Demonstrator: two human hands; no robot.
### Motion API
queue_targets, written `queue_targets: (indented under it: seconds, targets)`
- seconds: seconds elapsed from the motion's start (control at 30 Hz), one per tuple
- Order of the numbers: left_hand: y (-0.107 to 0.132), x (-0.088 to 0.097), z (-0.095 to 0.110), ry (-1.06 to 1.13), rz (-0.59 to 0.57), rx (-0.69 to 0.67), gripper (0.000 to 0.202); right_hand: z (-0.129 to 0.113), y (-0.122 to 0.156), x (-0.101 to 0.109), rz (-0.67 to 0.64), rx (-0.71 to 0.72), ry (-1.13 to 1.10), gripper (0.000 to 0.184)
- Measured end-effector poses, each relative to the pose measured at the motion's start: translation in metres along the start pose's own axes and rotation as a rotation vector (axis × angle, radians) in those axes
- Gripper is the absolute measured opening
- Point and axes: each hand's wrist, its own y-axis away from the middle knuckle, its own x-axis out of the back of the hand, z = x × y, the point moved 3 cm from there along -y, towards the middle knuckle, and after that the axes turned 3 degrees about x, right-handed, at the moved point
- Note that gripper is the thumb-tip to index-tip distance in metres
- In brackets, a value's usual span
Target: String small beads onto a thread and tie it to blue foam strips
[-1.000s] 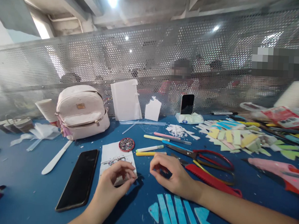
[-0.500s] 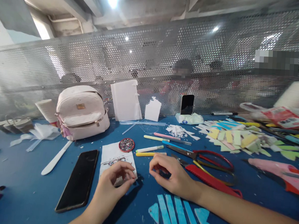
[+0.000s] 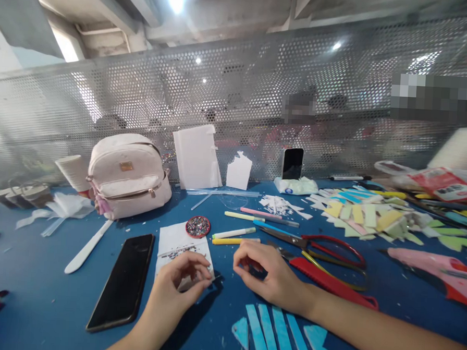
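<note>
- The white paper sheet lay flat on the blue counter, thin and rectangular, with tiny glittering beads scattered across its middle.
- The left hand rested on the sheet's near edge with its fingertips drawn into a pinch. Whether they held a bead was too small to tell.
- The right hand lay just right of the sheet, curled closed with the thumb against the fingertips.
- A round red dish of sparkling sequins touched the sheet's far edge.
- A glossy black phone lay just left of it.
- A slim yellow pen lay beyond the right hand.
</note>
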Motion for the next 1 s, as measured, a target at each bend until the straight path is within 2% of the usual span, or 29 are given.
queue_targets:
  seconds: [0.3, 0.47, 0.73, 1.0]
  targets:
    - [-0.0019, 0.0022, -0.0015, -0.012, -0.057, 0.010, 0.017, 0.0009, 0.0018, 0.0003, 0.022, -0.008, -0.042, 0.007]
    - [-0.0010, 0.0014, -0.0030, 0.013, -0.014, 0.010, 0.017, 0.0020, 0.0027, 0.0000, 0.025, -0.010, -0.054, 0.007]
    - [-0.0027, 0.0022, -0.0045, 0.010, -0.075, 0.027, 0.018, 0.0015, 0.0021, -0.0001, 0.023, -0.001, -0.058, 0.008]
    - [-0.0028, 0.0023, -0.0044, 0.019, -0.067, 0.027, 0.019, -0.0005, 0.0015, 0.0013, 0.028, 0.004, -0.053, 0.008]
